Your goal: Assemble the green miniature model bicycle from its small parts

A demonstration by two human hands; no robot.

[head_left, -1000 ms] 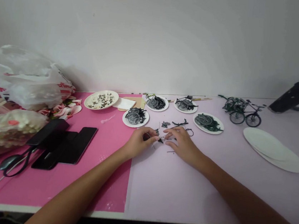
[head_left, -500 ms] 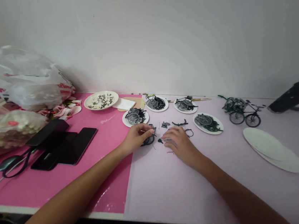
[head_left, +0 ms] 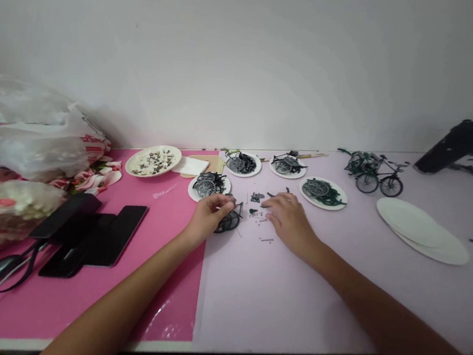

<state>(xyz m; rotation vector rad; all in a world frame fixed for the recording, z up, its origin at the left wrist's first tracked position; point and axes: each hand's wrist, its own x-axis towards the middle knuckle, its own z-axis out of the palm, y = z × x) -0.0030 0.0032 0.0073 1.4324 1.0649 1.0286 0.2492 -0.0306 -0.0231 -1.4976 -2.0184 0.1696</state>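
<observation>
Near the middle of the table my left hand is closed, thumb against fingers, on a partly built black toy bicycle. Its wheels show below and beside the fingertips. Across from it, my right hand hovers low over the tabletop with fingers stretched and thumb apart; I see nothing held. Between the hands lie a small black part, tiny screws or pins and grey-black pieces. A dark bar-like part is partly hidden behind my right fingers.
Several white plates of bicycle parts stand along the back. A finished toy bicycle, stacked white plates and a black case are right. Left are a bowl of small pieces, phones and plastic bags.
My right hand has shifted away from the small black part, uncovering more tiny pieces between the hands. My left hand keeps its hold on the toy bicycle. The view has turned slightly.
</observation>
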